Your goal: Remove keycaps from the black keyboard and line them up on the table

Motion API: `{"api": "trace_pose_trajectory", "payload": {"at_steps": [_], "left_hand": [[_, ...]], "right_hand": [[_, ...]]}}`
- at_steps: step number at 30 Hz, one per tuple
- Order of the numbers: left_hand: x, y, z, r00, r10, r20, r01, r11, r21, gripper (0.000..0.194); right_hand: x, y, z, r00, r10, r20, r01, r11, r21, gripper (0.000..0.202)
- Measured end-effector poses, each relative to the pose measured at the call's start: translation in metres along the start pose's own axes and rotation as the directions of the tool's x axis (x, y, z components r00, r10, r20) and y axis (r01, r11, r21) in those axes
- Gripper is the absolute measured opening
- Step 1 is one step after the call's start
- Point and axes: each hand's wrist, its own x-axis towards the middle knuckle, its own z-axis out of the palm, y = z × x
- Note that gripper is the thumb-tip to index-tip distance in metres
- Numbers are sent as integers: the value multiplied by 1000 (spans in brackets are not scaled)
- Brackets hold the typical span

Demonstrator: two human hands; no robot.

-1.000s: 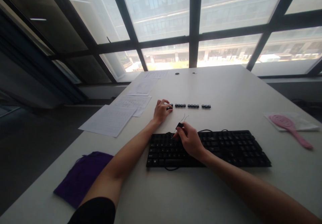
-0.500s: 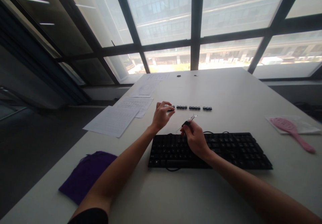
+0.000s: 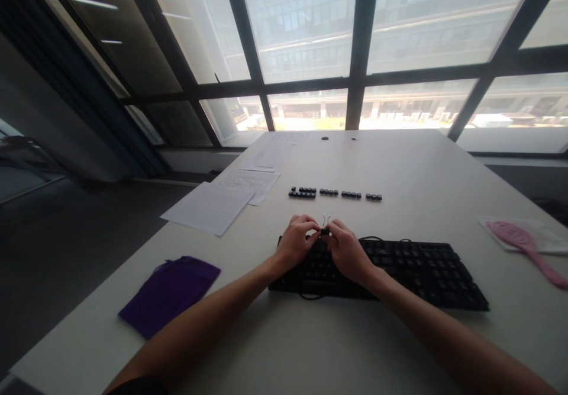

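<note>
My right hand is closed on a small keycap puller with a black handle and two thin wire prongs pointing up. From the other side my left hand meets it, thumb and fingers pinched at the black part. Whether a loose keycap is also between the fingertips, I cannot tell. Both hands are over the upper left of a black keyboard. Beyond them, black keycaps lie on the white table in short groups, with a second short row behind the leftmost group.
On the left lie a purple cloth pouch and printed paper sheets. A pink hairbrush rests partly on a clear plastic bag at the right. The white table reaches to large windows, and a cable shows behind the keyboard.
My left hand has drawn back from the keycap row to meet the right hand at the puller. The puller's prongs now point more upright. The view has shifted slightly left.
</note>
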Motion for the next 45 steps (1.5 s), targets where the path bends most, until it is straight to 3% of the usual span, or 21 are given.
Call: {"api": "trace_pose_trajectory", "payload": {"at_steps": [5,9,12,15,24,28,37,41,45], "left_hand": [[-4,2,1,1000,6,15,-6,1000,-18,13],[-4,9,-5,990,39,133,-33,998,-47,19],[-5,12,-7,971,83,226,-74,996,-48,13],[-5,10,-7,959,105,262,-85,993,-86,12],[-3,6,-5,984,98,148,-62,972,-228,20],[-4,8,-5,995,68,71,-53,979,-194,26],[-8,11,-1,957,289,31,-290,956,51,18],[2,12,-9,978,210,-12,-211,973,-95,12],[32,-12,-14,999,16,41,-11,992,-124,15]], "right_hand": [[-5,1,1,989,-77,122,85,995,-59,14],[-7,5,0,998,43,39,-41,999,-32,18],[-5,9,-2,993,119,8,-120,992,45,18],[-1,11,-3,984,173,-42,-165,975,147,17],[-3,9,-3,979,136,-152,-115,984,135,18],[-1,8,-2,972,159,-175,-129,977,172,17],[2,7,-5,960,225,-168,-187,958,217,18],[3,8,-4,953,249,-172,-205,949,241,18],[4,12,-2,952,252,-171,-204,944,257,18]]}}
